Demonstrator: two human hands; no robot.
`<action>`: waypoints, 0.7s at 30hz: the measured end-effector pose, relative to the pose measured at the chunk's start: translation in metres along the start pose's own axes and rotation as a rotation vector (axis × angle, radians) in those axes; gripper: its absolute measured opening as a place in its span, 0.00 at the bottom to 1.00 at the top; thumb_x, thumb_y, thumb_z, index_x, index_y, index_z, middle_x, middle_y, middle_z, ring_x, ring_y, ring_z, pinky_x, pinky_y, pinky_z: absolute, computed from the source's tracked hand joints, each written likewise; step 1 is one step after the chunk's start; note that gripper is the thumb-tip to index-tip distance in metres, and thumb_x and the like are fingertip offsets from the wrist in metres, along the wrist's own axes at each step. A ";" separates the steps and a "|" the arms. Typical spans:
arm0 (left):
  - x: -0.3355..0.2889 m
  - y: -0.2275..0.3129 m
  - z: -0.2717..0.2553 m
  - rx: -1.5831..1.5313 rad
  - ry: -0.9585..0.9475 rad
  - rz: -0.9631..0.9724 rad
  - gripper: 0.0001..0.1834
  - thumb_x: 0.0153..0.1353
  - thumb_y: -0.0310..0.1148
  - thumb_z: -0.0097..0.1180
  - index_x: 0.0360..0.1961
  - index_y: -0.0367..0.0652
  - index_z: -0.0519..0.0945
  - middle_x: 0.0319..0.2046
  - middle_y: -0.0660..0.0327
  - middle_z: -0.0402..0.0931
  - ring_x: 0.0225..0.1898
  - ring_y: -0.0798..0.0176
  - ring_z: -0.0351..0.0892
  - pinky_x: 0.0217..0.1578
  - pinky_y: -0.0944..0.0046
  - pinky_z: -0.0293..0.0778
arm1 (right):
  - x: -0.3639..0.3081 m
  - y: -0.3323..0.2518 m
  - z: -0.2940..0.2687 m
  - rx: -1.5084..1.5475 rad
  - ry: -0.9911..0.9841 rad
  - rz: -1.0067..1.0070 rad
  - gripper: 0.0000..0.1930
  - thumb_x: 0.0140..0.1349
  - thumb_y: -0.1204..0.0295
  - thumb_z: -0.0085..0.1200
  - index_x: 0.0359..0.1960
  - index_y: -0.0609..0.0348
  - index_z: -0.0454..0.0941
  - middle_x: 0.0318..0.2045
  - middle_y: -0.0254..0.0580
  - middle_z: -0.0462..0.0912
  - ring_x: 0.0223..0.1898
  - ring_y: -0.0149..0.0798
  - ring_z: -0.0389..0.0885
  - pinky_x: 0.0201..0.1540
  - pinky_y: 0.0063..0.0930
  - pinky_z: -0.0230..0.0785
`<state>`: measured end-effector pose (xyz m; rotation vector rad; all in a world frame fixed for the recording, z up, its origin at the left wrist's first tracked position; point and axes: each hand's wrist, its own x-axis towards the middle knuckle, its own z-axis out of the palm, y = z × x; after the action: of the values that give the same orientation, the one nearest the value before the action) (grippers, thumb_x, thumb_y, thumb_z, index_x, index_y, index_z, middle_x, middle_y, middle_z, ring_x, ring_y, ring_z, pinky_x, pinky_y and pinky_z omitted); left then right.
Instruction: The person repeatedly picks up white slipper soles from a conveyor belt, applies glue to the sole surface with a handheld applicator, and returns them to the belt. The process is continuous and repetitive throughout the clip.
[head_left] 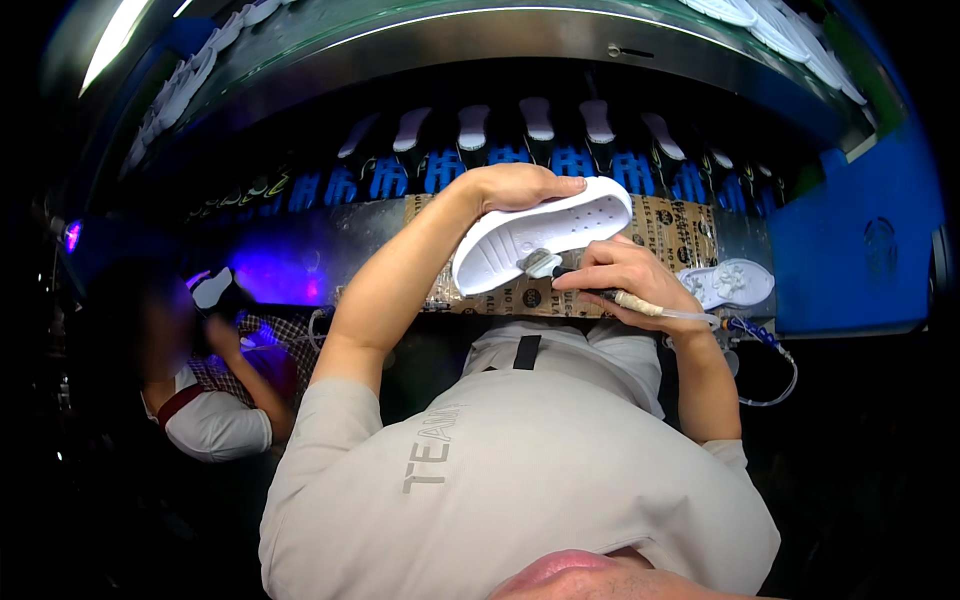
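Note:
My left hand (517, 187) is closed around the upper edge of a white shoe sole (580, 215), thumb along its rim. The sole is tilted with its hollow inner side showing, ribbed at one end and dotted with small holes at the other. In my right hand (635, 277), fingers wrapped round its dark handle, is a brush (541, 263). Its pale, wide head is at the sole's inner face near the lower edge. A clear tube (690, 315) runs back from the handle past my right wrist.
Printed brown paper and tape (685, 228) cover part of the metal bench. Another white sole (740, 284) lies at right by a blue panel (850, 240). Beyond, several shoes with pale bottoms (473, 126) stand on blue holders (445, 170). A co-worker (215, 420) works at left under violet light.

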<state>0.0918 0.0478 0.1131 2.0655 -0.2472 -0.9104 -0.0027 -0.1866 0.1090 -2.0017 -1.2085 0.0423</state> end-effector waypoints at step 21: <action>-0.031 0.013 -0.002 0.026 0.075 -0.041 0.39 0.68 0.66 0.48 0.54 0.40 0.85 0.44 0.43 0.86 0.40 0.52 0.89 0.41 0.59 0.83 | -0.029 0.020 -0.043 -0.239 0.140 -0.029 0.14 0.57 0.74 0.66 0.46 0.48 0.88 0.29 0.33 0.80 0.32 0.35 0.76 0.37 0.33 0.66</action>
<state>0.0729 0.0550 0.1398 2.1312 -0.1782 -0.8570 0.0133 -0.2394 0.1156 -2.1511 -1.1979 -0.2633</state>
